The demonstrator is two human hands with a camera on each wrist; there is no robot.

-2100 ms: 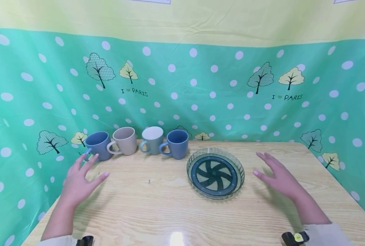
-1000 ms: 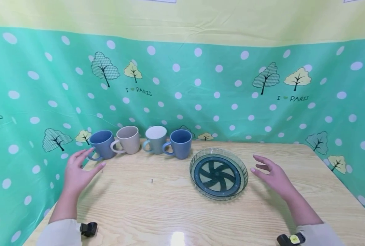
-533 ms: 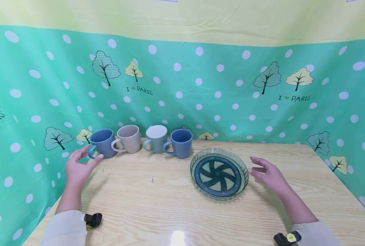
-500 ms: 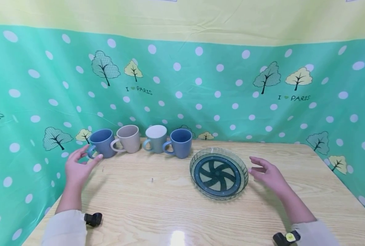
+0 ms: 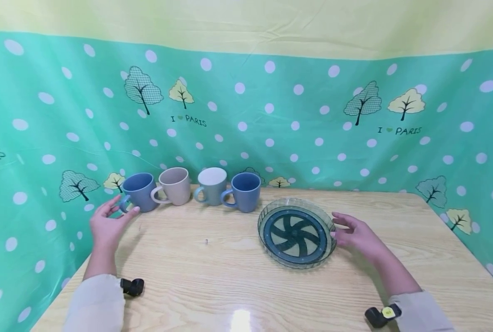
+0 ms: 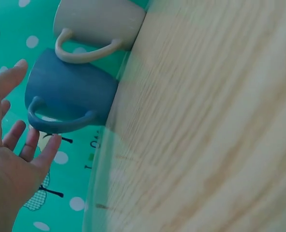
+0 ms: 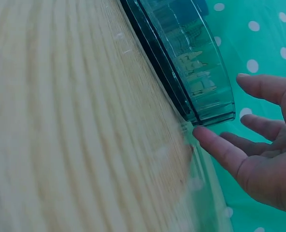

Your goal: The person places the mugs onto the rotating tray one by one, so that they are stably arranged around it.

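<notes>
At the left, my left hand (image 5: 108, 226) is at the handle of a dark blue mug (image 5: 141, 192), fingers spread loosely around it. In the left wrist view, the fingertips lie close to the mug's handle (image 6: 60, 126); whether one touches it I cannot tell. My right hand (image 5: 360, 240) is at the right rim of a round, clear green-tinted tray (image 5: 331, 246) with a dark swirl-patterned base. The right wrist view has the thumb and fingers parted beside the tray wall (image 7: 201, 72), with no grip on it. Both objects stand on the table.
To the right of the blue mug stand a beige mug (image 5: 175, 186), a grey-blue mug with a white inside (image 5: 214, 188) and a second blue mug (image 5: 246, 193), handles facing left. A green dotted curtain (image 5: 271, 124) hangs behind the wooden table (image 5: 213, 286).
My left hand has come up to the blue mug's handle. My right hand has moved left to the tray's rim, its fingers drawing closer together. Mugs and tray stay where they stood.
</notes>
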